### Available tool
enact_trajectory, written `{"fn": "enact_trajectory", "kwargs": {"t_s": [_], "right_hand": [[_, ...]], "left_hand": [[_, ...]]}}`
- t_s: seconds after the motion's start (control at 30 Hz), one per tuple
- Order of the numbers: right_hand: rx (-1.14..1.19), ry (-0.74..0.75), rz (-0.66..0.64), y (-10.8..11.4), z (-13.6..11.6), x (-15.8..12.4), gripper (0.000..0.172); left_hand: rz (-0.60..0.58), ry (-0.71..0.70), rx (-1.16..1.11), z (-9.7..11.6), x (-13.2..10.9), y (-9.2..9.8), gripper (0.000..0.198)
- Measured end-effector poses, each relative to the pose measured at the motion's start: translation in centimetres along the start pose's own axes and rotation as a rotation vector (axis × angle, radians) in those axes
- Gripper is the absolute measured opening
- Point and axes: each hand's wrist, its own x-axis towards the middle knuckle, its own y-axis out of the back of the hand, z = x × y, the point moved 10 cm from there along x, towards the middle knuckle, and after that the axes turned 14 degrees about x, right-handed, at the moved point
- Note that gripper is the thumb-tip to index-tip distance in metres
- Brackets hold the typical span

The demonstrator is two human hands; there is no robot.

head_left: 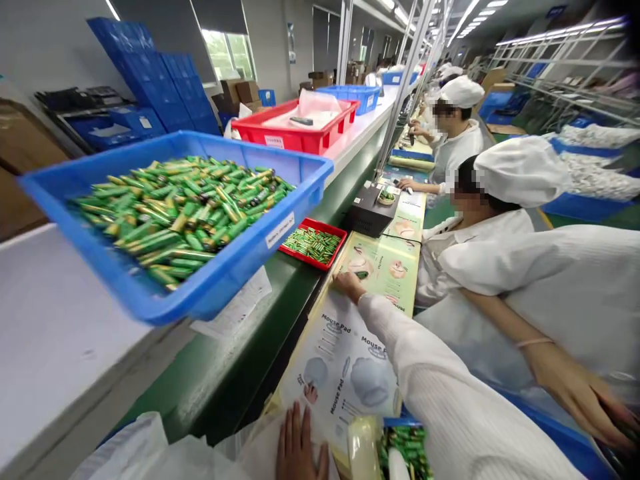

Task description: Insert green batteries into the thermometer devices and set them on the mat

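Green batteries (313, 243) filled the red tray (305, 261) just beside my right hand (349, 283), whose grip I couldn't tell, while my left hand (297, 447) lay open by the mouse-pad sheets (330, 340) on the counter (280, 313), so I judged most packing undone.

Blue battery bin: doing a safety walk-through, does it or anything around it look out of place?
Yes. The blue bin of green batteries juts past the white shelf edge, its front corner hanging over the green belt, apparently unsupported. Nothing looks spilled.
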Motion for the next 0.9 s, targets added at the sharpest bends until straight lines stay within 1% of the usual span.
{"fn": "enact_trajectory", "kwargs": {"t_s": [0.07, 0.13, 0.23, 0.33, 0.43, 0.5, 0.53, 0.6, 0.67, 0.7, 0.73, 0.8, 0.83, 0.9], "right_hand": [[0.008, -0.095, 0.033, -0.7, 2.3, 2.2, 0.037], [0.026, -0.165, 0.067, -1.2, 3.7, 4.1, 0.040], [0.067, -0.216, 0.111, -1.7, 4.4, 5.9, 0.038], [0.111, -0.227, 0.156, -1.7, 4.4, 6.4, 0.037], [0.146, -0.225, 0.197, -1.4, 4.4, 5.7, 0.043], [0.198, -0.209, 0.251, -0.7, 4.2, 4.9, 0.044], [0.231, -0.198, 0.299, -0.2, 4.2, 4.4, 0.044], [0.289, -0.194, 0.439, 0.8, 4.4, 2.7, 0.046], [0.303, -0.228, 0.567, 0.9, 4.8, 0.5, 0.054], [0.294, -0.244, 0.594, 0.3, 4.9, -0.6, 0.061], [0.276, -0.254, 0.585, -0.7, 5.0, -1.4, 0.069], [0.234, -0.269, 0.503, -3.3, 5.4, -2.6, 0.083], [0.216, -0.277, 0.461, -4.5, 5.8, -3.0, 0.083], [0.180, -0.269, 0.409, -6.0, 6.8, -3.3, 0.073]], "left_hand": [[0.009, 0.005, 0.018, 0.2, 0.1, -0.1, 0.091], [0.005, 0.013, 0.032, 0.3, 0.1, -0.2, 0.090], [-0.002, 0.024, 0.057, 0.3, -0.1, -0.3, 0.088], [0.005, 0.017, 0.069, 0.4, -0.3, -0.1, 0.092], [0.027, -0.001, 0.060, 0.6, -0.4, 0.2, 0.093], [0.014, 0.001, 0.049, 0.4, -0.4, 0.1, 0.091], [-0.002, 0.000, 0.043, 0.3, -0.5, 0.0, 0.090], [-0.034, -0.003, 0.035, 0.3, -0.4, -0.1, 0.089], [-0.039, -0.012, 0.036, 0.5, -0.3, 0.3, 0.088], [-0.030, -0.020, 0.037, 0.7, -0.2, 0.6, 0.088], [-0.017, -0.028, 0.040, 0.9, -0.1, 0.9, 0.088], [0.016, -0.047, 0.052, 1.3, 0.1, 1.5, 0.088], [0.032, -0.056, 0.061, 1.4, 0.1, 1.7, 0.087], [0.061, -0.068, 0.082, 1.5, 0.2, 2.0, 0.086]]}}
